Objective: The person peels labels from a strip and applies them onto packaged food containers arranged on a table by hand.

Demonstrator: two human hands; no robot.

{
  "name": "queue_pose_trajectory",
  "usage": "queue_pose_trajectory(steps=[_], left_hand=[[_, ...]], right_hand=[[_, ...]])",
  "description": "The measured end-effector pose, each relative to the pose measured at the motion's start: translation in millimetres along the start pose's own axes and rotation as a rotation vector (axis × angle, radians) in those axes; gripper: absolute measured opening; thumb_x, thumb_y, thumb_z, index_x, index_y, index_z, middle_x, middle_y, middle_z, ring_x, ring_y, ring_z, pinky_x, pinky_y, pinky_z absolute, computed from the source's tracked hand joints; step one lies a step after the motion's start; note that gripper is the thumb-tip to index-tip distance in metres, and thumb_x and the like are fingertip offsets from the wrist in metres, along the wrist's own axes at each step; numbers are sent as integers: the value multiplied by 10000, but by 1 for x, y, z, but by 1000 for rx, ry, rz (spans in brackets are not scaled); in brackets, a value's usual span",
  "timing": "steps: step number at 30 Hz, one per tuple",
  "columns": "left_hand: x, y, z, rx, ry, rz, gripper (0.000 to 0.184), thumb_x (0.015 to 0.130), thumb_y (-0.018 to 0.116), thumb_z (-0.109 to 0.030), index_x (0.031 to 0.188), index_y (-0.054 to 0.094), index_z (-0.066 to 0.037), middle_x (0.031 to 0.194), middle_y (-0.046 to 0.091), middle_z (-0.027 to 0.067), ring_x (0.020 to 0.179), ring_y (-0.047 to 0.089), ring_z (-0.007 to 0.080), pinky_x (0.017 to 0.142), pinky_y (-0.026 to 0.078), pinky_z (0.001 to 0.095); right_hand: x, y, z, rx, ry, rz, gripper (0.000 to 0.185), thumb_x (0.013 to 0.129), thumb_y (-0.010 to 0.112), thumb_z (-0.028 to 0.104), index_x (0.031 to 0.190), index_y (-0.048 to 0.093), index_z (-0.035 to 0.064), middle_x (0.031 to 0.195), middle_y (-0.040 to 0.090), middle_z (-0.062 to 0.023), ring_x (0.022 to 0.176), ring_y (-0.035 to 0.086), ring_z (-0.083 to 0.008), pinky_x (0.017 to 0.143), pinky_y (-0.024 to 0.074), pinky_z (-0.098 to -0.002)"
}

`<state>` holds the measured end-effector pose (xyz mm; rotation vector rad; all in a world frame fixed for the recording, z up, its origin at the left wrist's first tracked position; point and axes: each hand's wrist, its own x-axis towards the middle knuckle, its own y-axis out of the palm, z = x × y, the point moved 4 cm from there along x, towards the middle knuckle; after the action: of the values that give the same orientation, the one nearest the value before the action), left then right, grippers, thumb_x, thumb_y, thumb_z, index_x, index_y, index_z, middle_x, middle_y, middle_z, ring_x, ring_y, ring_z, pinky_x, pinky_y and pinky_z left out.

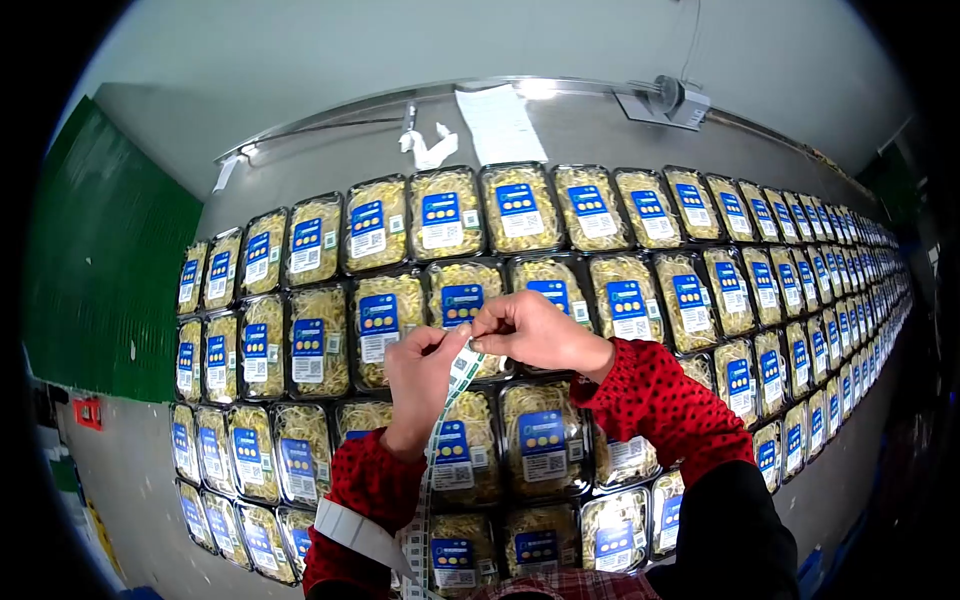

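Note:
A long strip of small green-and-white labels (436, 440) runs down from my hands toward my body. My left hand (422, 378) is closed, pinching the strip's upper end between thumb and finger. Right beside it, my right hand (535, 332) is closed too, its thumb and forefinger at the top of the same strip. Under both hands lie rows of black trays of bean sprouts (540, 440) under clear film, bearing blue-and-white labels. A wide band of white labels (360, 535) hangs around my left forearm.
Paper sheet (502, 125), crumpled white tissue (432, 148) and a small device (680, 103) lie along the table's far edge (380, 110). A green panel (115, 250) stands at left, with a red crate (88, 412) on the floor below.

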<state>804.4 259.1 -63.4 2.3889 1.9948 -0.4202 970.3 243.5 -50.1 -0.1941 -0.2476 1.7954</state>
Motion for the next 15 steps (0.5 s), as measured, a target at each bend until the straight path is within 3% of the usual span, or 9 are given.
queue_pose_trajectory(steps=[2, 4, 6, 8, 9, 10, 12, 14, 15], left_hand=[[-3, 19, -1, -48, 23, 57, 176, 859, 704, -114, 785, 687, 45, 645, 625, 14, 540, 504, 39, 462, 364, 207], [-7, 32, 3, -31, 55, 151, 137, 856, 698, -86, 849, 703, 51, 692, 653, 28, 580, 548, 48, 502, 408, 199], [-8, 41, 19, -54, -17, 197, 169, 823, 735, -99, 856, 698, 62, 695, 651, 20, 604, 543, 47, 528, 419, 208], [-14, 49, 7, -56, -5, 194, 165, 827, 729, -92, 856, 694, 67, 691, 647, 18, 597, 539, 47, 522, 417, 210], [-16, 53, 6, -67, -26, 192, 138, 840, 710, -69, 869, 695, 66, 689, 650, 23, 591, 549, 49, 519, 419, 204], [-18, 56, 4, -78, -47, 189, 114, 852, 691, -45, 881, 696, 65, 686, 653, 28, 585, 558, 50, 515, 422, 198], [-20, 61, 8, -84, -95, 193, 103, 847, 694, -42, 880, 698, 55, 753, 662, 32, 625, 565, 47, 545, 432, 199], [-17, 63, 11, -4, 139, 149, 145, 810, 737, -84, 871, 704, 43, 896, 651, 52, 618, 539, 46, 536, 425, 207], [-17, 63, 11, 4, 135, 146, 147, 799, 744, -84, 885, 708, 30, 974, 634, 63, 640, 534, 44, 552, 430, 208]], right_hand=[[-8, -12, -8, 111, 110, 26, 137, 754, 732, 71, 809, 659, -30, 738, 664, -114, 671, 610, -165, 603, 474, -299], [-9, -38, -8, -49, 89, 9, 110, 740, 695, 67, 796, 680, -26, 716, 659, -113, 671, 602, -146, 594, 475, -291], [8, -84, -42, 16, 201, -240, 117, 755, 639, 75, 770, 688, -31, 736, 681, -112, 653, 597, -138, 593, 485, -299], [36, -139, -72, -27, 191, -615, 143, 736, 659, 79, 765, 681, -60, 647, 658, -73, 583, 568, -128, 538, 460, -299], [48, -154, -82, 4, 255, -605, 163, 721, 679, 92, 769, 678, -64, 623, 653, -108, 594, 603, -169, 573, 471, -328], [65, -167, -110, -148, 235, -673, 194, 702, 692, 127, 780, 682, -50, 655, 663, -171, 655, 666, -269, 628, 502, -381], [85, -179, -128, -566, 290, -731, 232, 682, 711, 173, 808, 692, -20, 757, 674, -215, 767, 677, -355, 688, 528, -431], [91, -178, -128, -678, 357, -710, 240, 676, 716, 184, 820, 696, -7, 814, 679, -214, 802, 672, -364, 710, 534, -439], [90, -176, -124, -794, 435, -690, 249, 670, 722, 195, 832, 701, 6, 870, 685, -212, 838, 666, -372, 732, 541, -447]])
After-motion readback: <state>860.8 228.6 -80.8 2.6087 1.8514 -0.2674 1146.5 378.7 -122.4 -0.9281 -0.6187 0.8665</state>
